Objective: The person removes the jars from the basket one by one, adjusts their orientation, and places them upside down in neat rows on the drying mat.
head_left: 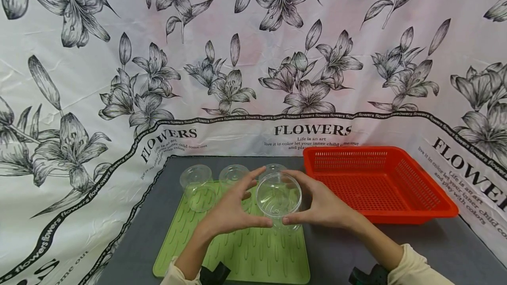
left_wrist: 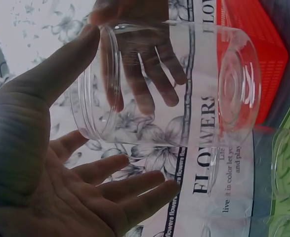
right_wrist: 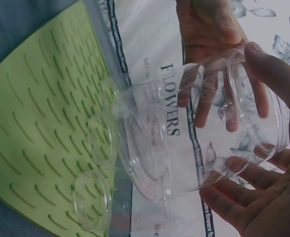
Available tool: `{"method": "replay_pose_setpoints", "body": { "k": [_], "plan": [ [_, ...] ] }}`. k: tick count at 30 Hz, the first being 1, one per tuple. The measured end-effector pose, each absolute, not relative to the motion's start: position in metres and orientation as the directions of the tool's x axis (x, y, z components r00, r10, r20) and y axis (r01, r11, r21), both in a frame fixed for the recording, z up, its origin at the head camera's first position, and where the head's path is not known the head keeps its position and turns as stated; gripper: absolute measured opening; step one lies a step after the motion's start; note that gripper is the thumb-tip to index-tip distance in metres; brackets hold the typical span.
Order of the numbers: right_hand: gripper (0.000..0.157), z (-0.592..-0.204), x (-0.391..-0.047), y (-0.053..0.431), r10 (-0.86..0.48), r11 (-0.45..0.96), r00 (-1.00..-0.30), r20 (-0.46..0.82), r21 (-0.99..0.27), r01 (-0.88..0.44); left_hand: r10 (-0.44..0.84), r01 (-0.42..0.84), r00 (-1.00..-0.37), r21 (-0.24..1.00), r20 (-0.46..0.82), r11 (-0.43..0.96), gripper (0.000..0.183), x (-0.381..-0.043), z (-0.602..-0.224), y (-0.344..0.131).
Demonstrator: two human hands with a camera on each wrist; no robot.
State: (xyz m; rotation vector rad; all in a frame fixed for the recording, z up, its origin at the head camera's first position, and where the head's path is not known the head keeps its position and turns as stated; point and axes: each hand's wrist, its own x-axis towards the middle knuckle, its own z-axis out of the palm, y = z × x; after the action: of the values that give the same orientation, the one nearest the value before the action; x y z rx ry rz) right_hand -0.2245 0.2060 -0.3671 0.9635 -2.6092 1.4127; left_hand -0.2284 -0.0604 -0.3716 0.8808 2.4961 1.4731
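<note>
A clear plastic jar point(head_left: 279, 197) is held up over the green ribbed mat point(head_left: 253, 254), its round rim toward the head camera. From one side my left hand point(head_left: 229, 212) holds the rim between thumb and fingers. My right hand point(head_left: 326, 206) grips the same rim from the opposite side. In both wrist views the jar lies across the picture, and the far hand's fingers show through its clear wall. Behind the hands, along the mat's back edge, stand more clear jars: one at the left point(head_left: 196, 184), one in the middle point(head_left: 233, 174) and one partly hidden point(head_left: 275, 168).
A red plastic basket point(head_left: 412, 214) with slotted walls stands at the right on the grey table point(head_left: 336, 254). White cloth point(head_left: 237, 140) printed with flowers and lettering hangs behind the table and along its sides.
</note>
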Motion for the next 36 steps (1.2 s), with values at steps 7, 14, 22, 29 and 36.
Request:
{"method": "replay_pose_setpoints", "body": {
  "k": [7, 14, 22, 29, 36],
  "plan": [
    [0.099, -0.370, -0.222, 0.201, -0.542, 0.441, -0.796, 0.268, -0.716, -0.541, 0.596, 0.435, -0.786, 0.832, 0.164, 0.345, 0.113, -0.228, -0.373, -0.059],
    [0.096, -0.372, -0.220, 0.196, -0.580, 0.410, -0.756, 0.304, -0.693, -0.594, 0.623, 0.443, -0.767, 0.827, 0.151, 0.345, 0.116, -0.227, -0.374, -0.061],
    [0.101, -0.373, -0.217, 0.193, -0.568, 0.425, -0.763, 0.309, -0.684, -0.593, 0.622, 0.451, -0.767, 0.822, 0.158, 0.348, 0.111, -0.226, -0.376, -0.062],
    [0.115, -0.377, -0.216, 0.197, -0.528, 0.400, -0.776, 0.344, -0.705, -0.585, 0.605, 0.433, -0.776, 0.849, 0.178, 0.304, 0.107, -0.226, -0.377, -0.064],
    [0.119, -0.382, -0.217, 0.205, -0.494, 0.383, -0.778, 0.389, -0.706, -0.596, 0.584, 0.405, -0.779, 0.895, 0.229, 0.189, 0.102, -0.228, -0.380, -0.069]
  ]
}}
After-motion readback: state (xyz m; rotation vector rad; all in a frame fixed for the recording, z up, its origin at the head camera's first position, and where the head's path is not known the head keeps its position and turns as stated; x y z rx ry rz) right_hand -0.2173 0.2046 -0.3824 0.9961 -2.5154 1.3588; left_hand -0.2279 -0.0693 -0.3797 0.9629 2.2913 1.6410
